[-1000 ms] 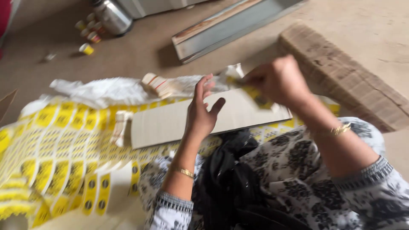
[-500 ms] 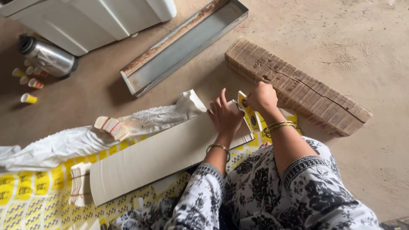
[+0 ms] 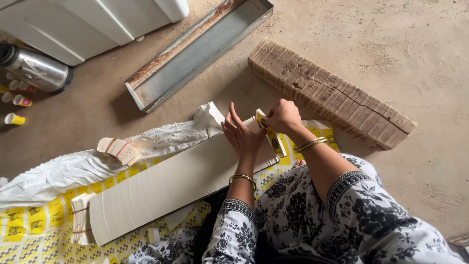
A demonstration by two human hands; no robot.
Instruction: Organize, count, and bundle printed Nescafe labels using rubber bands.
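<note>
The right hand (image 3: 282,116) is clenched on a small bundle of yellow-and-white labels (image 3: 268,132), holding it at the far end of a long row of white cards (image 3: 181,181). The left hand (image 3: 243,134) is released, flat, fingers straight, its palm against that end of the row. The row lies slantwise on glossy yellow printed sheets (image 3: 34,220) on the floor. Beside it sits crinkled white plastic (image 3: 97,161). Farther off lie a long block of packed brown cards (image 3: 332,93), ridged, and a rusty metal tray (image 3: 195,49).
</note>
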